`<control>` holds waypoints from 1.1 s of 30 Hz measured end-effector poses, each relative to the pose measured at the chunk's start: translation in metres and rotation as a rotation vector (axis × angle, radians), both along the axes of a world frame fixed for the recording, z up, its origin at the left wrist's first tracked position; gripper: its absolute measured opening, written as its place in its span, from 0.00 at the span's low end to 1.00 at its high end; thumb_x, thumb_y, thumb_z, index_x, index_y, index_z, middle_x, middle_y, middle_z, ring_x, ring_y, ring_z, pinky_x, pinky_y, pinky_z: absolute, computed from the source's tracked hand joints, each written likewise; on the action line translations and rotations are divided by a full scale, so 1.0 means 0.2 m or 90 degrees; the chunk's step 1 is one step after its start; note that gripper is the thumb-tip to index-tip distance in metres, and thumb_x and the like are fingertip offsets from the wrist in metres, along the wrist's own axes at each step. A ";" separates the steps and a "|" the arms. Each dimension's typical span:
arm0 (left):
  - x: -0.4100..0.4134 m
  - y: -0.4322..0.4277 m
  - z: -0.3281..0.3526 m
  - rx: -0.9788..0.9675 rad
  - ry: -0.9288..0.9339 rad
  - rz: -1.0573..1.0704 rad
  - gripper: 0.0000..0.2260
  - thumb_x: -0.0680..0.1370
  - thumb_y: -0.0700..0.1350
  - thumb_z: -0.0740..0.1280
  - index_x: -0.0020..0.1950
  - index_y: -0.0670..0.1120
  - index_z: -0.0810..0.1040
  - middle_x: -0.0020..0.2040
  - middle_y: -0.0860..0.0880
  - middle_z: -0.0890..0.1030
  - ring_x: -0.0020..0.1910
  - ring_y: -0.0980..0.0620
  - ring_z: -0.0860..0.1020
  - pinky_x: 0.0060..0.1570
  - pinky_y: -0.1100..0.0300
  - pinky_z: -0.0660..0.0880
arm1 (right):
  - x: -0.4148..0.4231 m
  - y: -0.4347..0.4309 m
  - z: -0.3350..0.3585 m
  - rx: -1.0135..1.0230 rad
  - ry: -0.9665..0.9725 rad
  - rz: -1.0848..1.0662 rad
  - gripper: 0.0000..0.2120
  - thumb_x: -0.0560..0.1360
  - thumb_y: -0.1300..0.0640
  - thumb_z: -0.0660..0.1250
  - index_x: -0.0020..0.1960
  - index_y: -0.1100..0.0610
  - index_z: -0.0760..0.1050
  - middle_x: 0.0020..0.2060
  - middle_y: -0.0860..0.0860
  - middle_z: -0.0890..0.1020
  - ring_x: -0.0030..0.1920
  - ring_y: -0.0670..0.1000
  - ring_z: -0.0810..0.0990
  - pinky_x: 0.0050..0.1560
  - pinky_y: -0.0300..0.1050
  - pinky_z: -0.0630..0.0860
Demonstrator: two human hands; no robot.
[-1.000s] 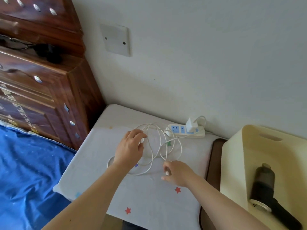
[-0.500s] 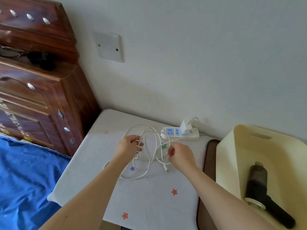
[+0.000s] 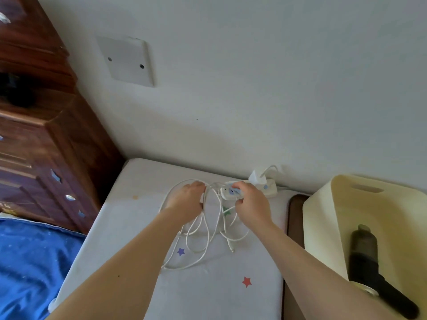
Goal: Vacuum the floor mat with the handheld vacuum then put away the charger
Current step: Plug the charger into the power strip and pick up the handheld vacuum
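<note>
My left hand (image 3: 187, 200) is bent down over the white charger cable (image 3: 203, 241), and its fingers are curled round some strands of it near the top of the loops; how many strands I cannot tell, because the back of the hand covers them. The rest of the cable lies in loose loops on the floor mat (image 3: 138, 218), which is white with small coloured stars, and the free end with its small connector (image 3: 232, 249) rests on the mat between my two forearms. My right hand (image 3: 253, 205) grips the left end of the white power strip (image 3: 269, 190), with the fingers closed over its top and the thumb under its front edge. The charger adapter (image 3: 256, 177) is plugged into this strip, just beyond my right knuckles, close to the wall. The handheld vacuum (image 3: 369, 262) is black and lies inside the cream plastic bin (image 3: 323, 204) on the right side, well apart from both hands. On the left stands a dark wooden cabinet (image 3: 50, 139), and below it a blue sheet (image 3: 27, 262) is spread. A blank white plate (image 3: 128, 61) sits on the wall above the mat.
</note>
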State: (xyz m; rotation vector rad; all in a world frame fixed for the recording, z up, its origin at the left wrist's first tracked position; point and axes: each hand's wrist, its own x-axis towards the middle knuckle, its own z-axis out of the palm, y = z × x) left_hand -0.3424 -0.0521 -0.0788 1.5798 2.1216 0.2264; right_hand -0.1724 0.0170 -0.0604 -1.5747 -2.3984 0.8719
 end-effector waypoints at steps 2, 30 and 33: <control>0.00 0.06 -0.03 -0.041 0.023 -0.063 0.25 0.76 0.43 0.62 0.73 0.51 0.65 0.75 0.53 0.62 0.69 0.49 0.69 0.67 0.53 0.67 | -0.01 0.02 -0.02 -0.021 0.008 0.003 0.24 0.72 0.69 0.58 0.64 0.52 0.76 0.60 0.49 0.78 0.57 0.53 0.77 0.55 0.49 0.75; -0.18 -0.04 0.27 0.080 0.260 0.225 0.09 0.79 0.44 0.56 0.56 0.45 0.72 0.53 0.46 0.78 0.50 0.40 0.79 0.39 0.55 0.66 | 0.00 0.06 0.17 -0.049 0.023 0.018 0.17 0.75 0.66 0.60 0.58 0.53 0.80 0.56 0.48 0.82 0.50 0.50 0.79 0.50 0.40 0.73; -0.15 -0.10 0.39 0.196 0.274 0.255 0.08 0.79 0.45 0.57 0.50 0.44 0.74 0.48 0.45 0.80 0.44 0.38 0.80 0.35 0.55 0.65 | -0.01 0.05 0.25 -0.026 0.054 0.013 0.12 0.75 0.63 0.63 0.53 0.53 0.83 0.49 0.47 0.85 0.47 0.48 0.81 0.47 0.39 0.73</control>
